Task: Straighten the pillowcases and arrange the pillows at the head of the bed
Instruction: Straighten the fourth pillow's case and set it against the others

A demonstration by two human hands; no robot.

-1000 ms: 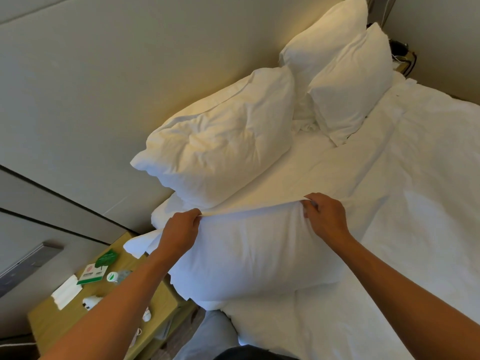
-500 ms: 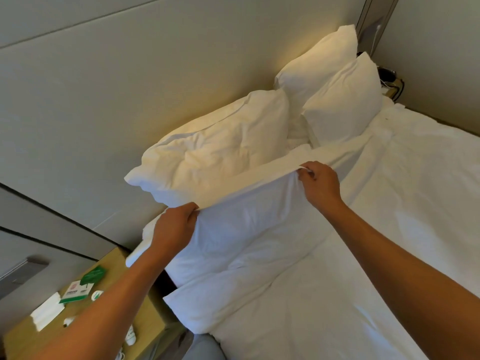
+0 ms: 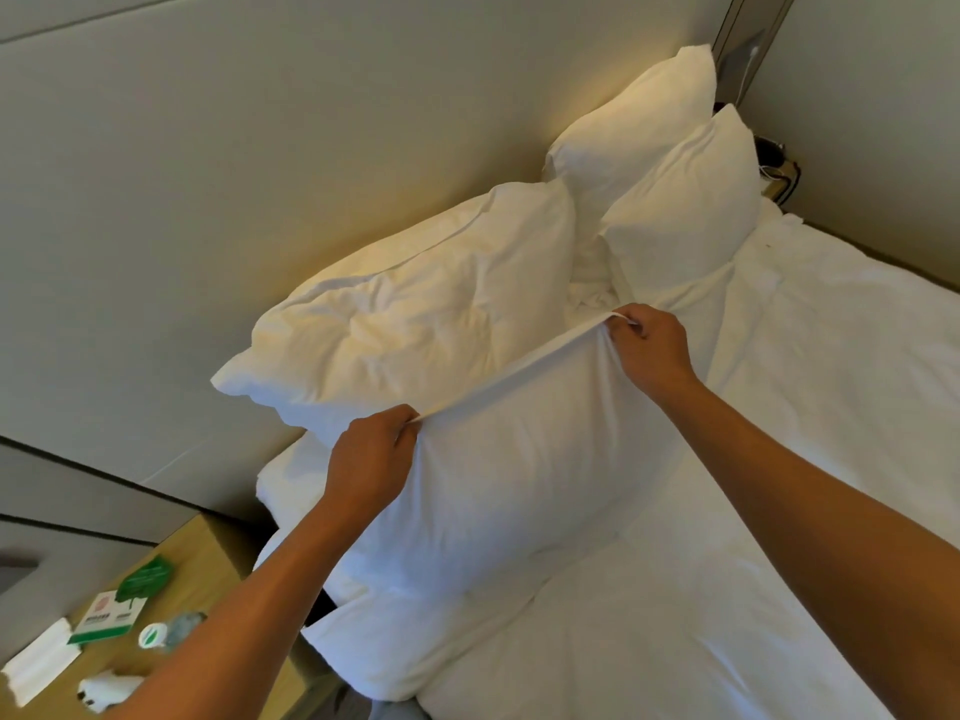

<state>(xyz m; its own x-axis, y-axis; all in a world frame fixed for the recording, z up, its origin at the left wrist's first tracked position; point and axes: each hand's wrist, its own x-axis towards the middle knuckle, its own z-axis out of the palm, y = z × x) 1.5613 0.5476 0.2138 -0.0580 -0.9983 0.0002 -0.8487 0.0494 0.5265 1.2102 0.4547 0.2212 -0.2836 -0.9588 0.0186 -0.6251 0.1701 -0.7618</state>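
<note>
I hold a white pillow (image 3: pixel 509 491) upright by the top edge of its pillowcase. My left hand (image 3: pixel 369 465) pinches the left top corner and my right hand (image 3: pixel 649 350) pinches the right top corner, with the fabric stretched taut between them. Behind it a crumpled white pillow (image 3: pixel 415 314) leans against the padded headboard (image 3: pixel 260 174). Two more white pillows stand at the far end, one (image 3: pixel 634 137) against the headboard and one (image 3: pixel 685 200) in front of it.
The bed (image 3: pixel 779 537) is covered in a white duvet. A wooden nightstand (image 3: pixel 208 558) at the lower left carries green-and-white cards (image 3: pixel 124 605), a small bottle (image 3: pixel 166 628) and white paper (image 3: pixel 39 667). A second nightstand with dark cables (image 3: pixel 774 163) sits at the far corner.
Both hands have lifted the pillow from lying flat on the bed and carried it up toward the headboard. It now stands in front of the crumpled pillow.
</note>
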